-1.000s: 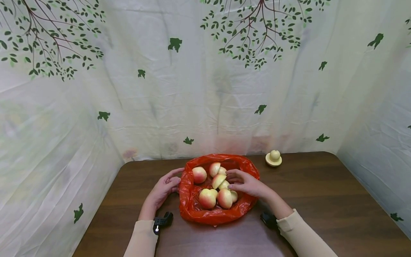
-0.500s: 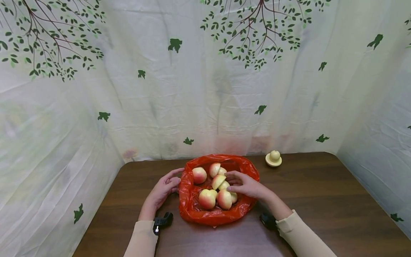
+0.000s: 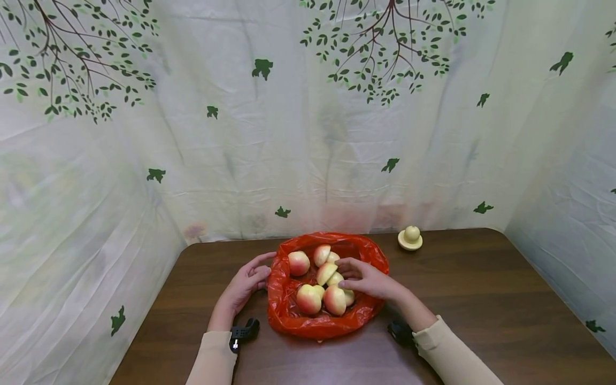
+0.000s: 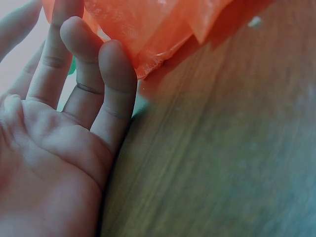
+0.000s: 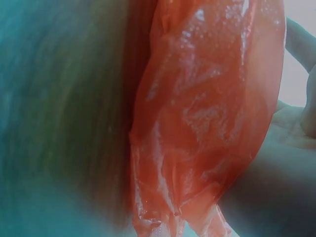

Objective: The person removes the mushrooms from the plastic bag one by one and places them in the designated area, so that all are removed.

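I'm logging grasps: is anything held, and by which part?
The right hand is at a mushroom-shaped piece in the red bag; whether it grips the stem cannot be told. The left hand touches the bag's side, apparently without gripping.

Dark brown wood-grain counter [image 3: 486, 305], rounded far corners — off-white fabric curtain [image 3: 293, 133] behind it and along both sides. Curtain print: reddish-brown branches with small green leaves [image 3: 377, 36] up top, jagged dark green patches [image 3: 262, 69] scattered around.
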Available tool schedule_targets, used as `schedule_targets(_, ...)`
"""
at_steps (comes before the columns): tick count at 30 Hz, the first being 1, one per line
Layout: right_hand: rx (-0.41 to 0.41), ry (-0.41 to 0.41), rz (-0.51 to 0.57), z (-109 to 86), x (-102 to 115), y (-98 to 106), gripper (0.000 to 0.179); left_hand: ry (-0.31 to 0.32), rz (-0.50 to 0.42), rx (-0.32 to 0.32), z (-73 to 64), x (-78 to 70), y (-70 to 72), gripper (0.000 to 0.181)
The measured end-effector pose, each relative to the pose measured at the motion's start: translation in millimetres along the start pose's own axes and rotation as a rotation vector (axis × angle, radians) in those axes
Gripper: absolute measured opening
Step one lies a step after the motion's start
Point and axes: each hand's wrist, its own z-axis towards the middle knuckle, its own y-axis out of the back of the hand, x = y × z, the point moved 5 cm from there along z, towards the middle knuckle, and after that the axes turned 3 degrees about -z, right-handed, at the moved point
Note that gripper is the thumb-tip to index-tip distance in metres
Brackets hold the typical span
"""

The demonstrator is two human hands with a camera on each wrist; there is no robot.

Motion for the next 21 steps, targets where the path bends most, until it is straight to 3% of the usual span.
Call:
schedule_targets(9,-0.009,0.017,-0.033,2.4,2.6,-3.5,0.057,0.008,0.005,-0.009,-0.4,-0.7,0.7,0.053)
schedule_targets(21,-0.092,-0.051,-0.039,9.0,3.3,-9.0,0.057,-0.016,-0.004,0.011,-0.3,-0.1,-1.5,0.054)
